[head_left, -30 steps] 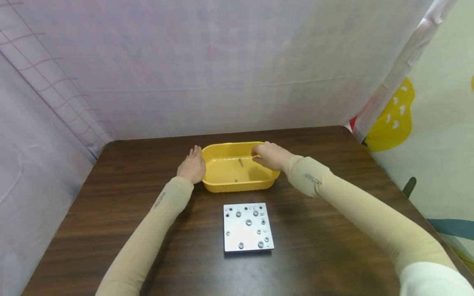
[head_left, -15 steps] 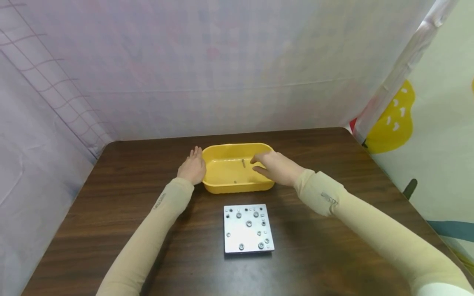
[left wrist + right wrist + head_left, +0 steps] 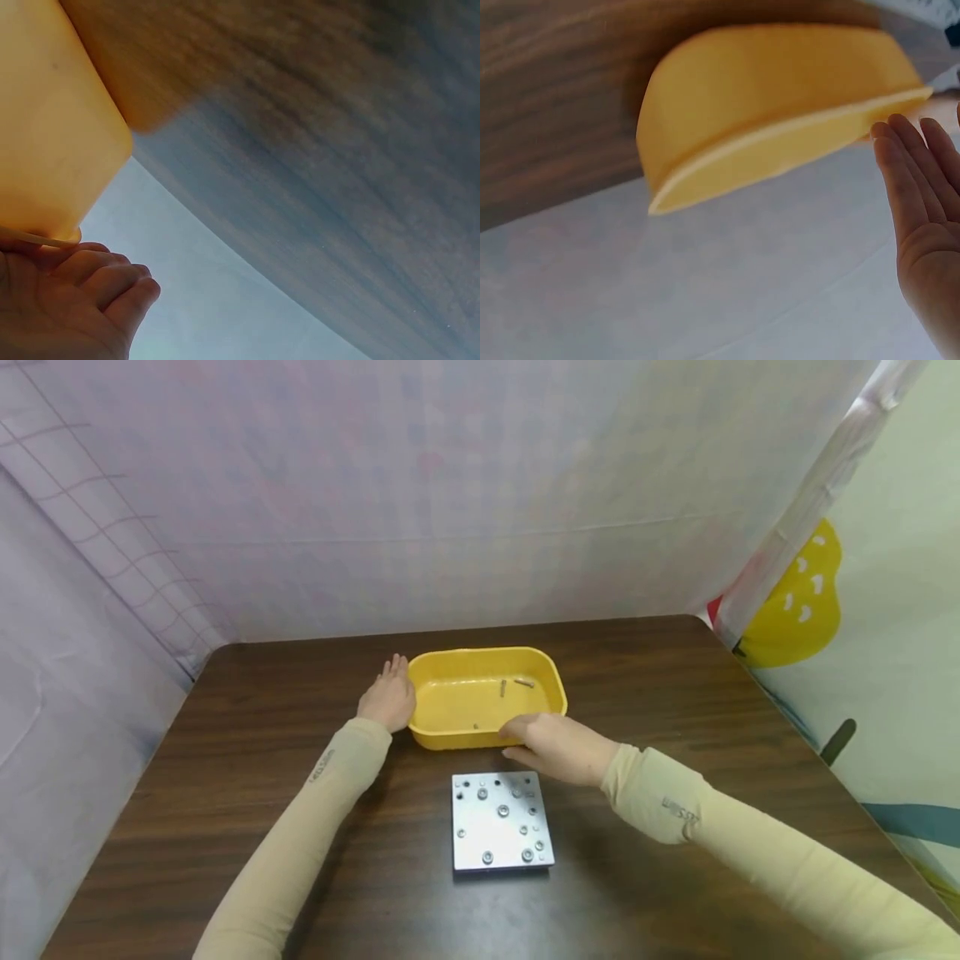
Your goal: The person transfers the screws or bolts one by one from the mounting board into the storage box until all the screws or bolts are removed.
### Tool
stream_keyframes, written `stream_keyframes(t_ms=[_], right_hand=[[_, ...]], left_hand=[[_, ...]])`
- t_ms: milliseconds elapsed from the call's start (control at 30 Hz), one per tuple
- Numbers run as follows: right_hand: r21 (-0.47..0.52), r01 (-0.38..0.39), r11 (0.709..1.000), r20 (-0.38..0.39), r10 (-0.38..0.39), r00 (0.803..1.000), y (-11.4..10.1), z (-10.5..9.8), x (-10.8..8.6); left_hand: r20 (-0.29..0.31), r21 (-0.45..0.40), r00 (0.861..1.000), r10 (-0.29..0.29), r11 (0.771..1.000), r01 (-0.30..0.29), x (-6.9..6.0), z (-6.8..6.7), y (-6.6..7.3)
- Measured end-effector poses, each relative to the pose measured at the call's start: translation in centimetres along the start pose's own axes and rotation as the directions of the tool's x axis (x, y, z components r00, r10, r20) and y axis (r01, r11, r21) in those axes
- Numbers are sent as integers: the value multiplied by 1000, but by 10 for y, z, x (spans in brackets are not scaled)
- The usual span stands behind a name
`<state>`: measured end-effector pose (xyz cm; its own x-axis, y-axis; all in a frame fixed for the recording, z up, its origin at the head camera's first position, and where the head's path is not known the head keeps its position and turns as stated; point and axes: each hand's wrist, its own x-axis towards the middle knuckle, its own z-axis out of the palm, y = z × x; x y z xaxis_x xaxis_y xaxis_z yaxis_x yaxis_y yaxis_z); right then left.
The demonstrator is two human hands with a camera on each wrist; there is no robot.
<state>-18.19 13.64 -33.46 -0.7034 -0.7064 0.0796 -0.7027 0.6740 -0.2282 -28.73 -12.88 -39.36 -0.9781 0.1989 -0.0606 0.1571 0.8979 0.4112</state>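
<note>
A yellow oval tray [image 3: 450,739] stands on the table. Inside it lie two slim metal pins or screws, one upright in the view [image 3: 502,688], another slanted near the right end [image 3: 523,682], plus a tiny metal bit [image 3: 476,727] by the front wall. My left hand [image 3: 387,697] rests along the tray's left rim, fingers extended; the left wrist view shows the rim touching the fingers. At the tray's front right rim is my right hand [image 3: 558,747], thumb apart from its fairly straight fingers, and I see nothing held. A square metal plate [image 3: 487,827] lies nearer.
The plate carries several bolts and small holes. Dark wooden table [image 3: 300,860] spreads all around, with a pale curtain [image 3: 450,527] along its far edge. A dark handle-like thing [image 3: 836,741] shows beyond the right edge.
My right hand has moved from over the tray's right end toward me, to its front rim. The upright pin has shifted right, and a second pin has come into view. The left hand stays put.
</note>
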Motion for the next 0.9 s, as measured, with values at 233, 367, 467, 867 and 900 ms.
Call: stream_keyframes(t_ms=[233, 367, 467, 867, 900], right_hand=[[31, 88, 996, 38, -89, 995, -8, 18, -9], [30, 96, 995, 53, -98, 994, -11, 25, -13], [19, 116, 993, 51, -116, 992, -13, 30, -15], [-6, 105, 994, 67, -105, 992, -20, 40, -20], [-6, 105, 994, 68, -104, 992, -20, 40, -20]], left_hand=[[3, -5, 1000, -2, 1000, 2, 0, 1, -1], [4, -3, 1000, -4, 1000, 4, 0, 1, -1], [2, -8, 1000, -10, 1000, 10, -1, 1, -1], [-5, 2, 1000, 4, 1000, -4, 0, 2, -1], [-5, 0, 1000, 3, 1000, -3, 0, 2, -1]])
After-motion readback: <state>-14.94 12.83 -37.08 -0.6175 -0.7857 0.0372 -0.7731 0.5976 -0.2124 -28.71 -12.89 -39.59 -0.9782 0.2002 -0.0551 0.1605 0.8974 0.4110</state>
